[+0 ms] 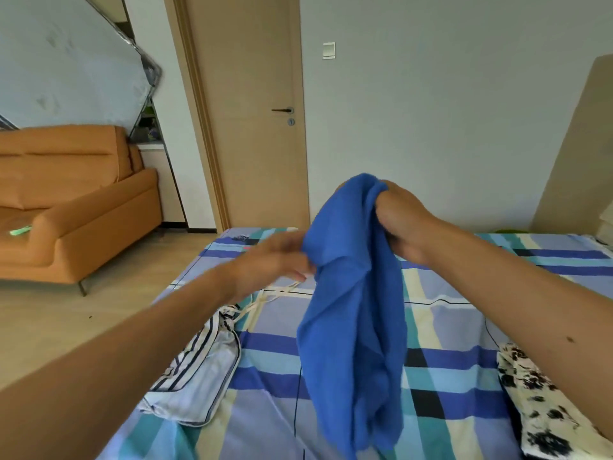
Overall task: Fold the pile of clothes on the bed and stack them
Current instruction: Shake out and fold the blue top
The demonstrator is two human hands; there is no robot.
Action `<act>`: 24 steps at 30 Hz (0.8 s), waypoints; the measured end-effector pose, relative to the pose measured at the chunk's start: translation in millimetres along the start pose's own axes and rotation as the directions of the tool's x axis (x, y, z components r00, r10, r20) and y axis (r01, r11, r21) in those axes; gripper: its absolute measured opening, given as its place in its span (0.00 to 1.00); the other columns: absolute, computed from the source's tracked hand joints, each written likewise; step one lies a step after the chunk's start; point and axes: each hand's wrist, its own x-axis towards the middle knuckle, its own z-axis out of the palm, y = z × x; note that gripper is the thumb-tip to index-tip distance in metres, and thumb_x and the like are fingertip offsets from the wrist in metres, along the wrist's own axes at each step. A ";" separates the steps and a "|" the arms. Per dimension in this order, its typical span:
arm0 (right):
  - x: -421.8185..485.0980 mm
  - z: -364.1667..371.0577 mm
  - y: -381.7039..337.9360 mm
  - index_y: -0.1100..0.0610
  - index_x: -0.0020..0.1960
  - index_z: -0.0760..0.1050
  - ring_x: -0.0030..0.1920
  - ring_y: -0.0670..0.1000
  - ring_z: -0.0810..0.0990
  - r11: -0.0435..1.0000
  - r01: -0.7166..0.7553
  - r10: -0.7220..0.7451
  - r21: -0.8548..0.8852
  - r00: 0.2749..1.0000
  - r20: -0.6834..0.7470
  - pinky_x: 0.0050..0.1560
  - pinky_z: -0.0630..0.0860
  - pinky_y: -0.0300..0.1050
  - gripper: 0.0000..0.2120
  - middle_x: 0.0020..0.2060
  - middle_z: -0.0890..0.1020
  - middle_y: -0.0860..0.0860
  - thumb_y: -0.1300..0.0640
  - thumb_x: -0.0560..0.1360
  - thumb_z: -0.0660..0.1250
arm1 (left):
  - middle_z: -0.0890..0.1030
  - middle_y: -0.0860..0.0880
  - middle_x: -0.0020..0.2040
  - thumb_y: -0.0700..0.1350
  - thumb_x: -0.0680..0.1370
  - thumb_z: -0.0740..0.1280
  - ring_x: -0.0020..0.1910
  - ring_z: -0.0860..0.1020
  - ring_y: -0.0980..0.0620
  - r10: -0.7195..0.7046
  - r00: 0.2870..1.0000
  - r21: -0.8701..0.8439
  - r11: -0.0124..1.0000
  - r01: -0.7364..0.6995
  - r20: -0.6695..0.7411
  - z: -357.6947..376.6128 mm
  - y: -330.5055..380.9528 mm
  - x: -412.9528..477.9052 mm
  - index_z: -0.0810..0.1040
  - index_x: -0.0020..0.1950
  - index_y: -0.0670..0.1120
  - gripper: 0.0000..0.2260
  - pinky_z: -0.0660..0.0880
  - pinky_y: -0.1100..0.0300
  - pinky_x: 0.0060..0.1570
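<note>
The right grip (396, 215) clutches the bunched top of a blue garment (355, 327) at frame centre, so the cloth hangs above the plaid bed (441, 330). The left grip (277, 258), motion-blurred, pinches the garment's left edge. A striped garment (199, 363) lies at lower left and a floral garment (540, 403) at lower right.

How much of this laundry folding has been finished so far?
No stack shows yet. The striped garment lies flat at the left of the bed, perhaps folded. In hand: the blue garment hangs unfolded from the right hand, the blurred left hand at its edge. Left: folding it, the floral piece, then stacking.
</note>
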 end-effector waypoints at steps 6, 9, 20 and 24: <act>1.7 -14.2 -11.9 0.54 0.42 0.77 0.36 0.49 0.82 0.985 -0.047 0.069 0.168 0.990 -0.125 0.41 0.79 0.43 0.09 0.33 0.83 0.49 0.61 0.77 0.60 | 0.79 0.55 0.37 0.38 0.82 0.64 0.44 0.81 0.64 0.122 0.981 -0.132 0.981 -0.142 -0.149 49.7 -47.1 3.2 0.79 0.46 0.45 0.07 0.75 0.68 0.47; -3.6 -31.4 -18.9 0.55 0.46 0.78 0.40 0.49 0.84 0.969 0.003 0.038 0.248 0.986 -0.163 0.41 0.80 0.43 0.09 0.38 0.85 0.50 0.62 0.78 0.59 | 0.85 0.54 0.50 0.48 0.84 0.60 0.50 0.83 0.56 -0.038 0.960 -0.440 0.893 -0.092 -0.278 50.0 -38.2 13.6 0.84 0.49 0.51 0.14 0.77 0.62 0.47; -17.9 -37.3 -11.5 0.54 0.47 0.85 0.49 0.54 0.84 0.959 -0.012 0.014 0.283 1.000 -0.008 0.52 0.81 0.49 0.15 0.50 0.86 0.54 0.60 0.80 0.60 | 0.82 0.43 0.60 0.45 0.80 0.69 0.52 0.80 0.46 -0.063 0.970 -0.302 0.953 -0.011 -0.235 53.9 -8.0 29.6 0.74 0.68 0.44 0.17 0.74 0.52 0.50; -19.2 -46.3 -5.5 0.55 0.47 0.86 0.46 0.52 0.85 0.976 -0.035 0.061 0.217 0.992 -0.114 0.43 0.81 0.45 0.16 0.48 0.87 0.53 0.63 0.78 0.59 | 0.84 0.39 0.53 0.45 0.84 0.61 0.48 0.84 0.47 0.024 0.904 -0.095 0.993 -0.071 -0.428 49.0 -7.8 28.2 0.80 0.59 0.39 0.13 0.82 0.53 0.47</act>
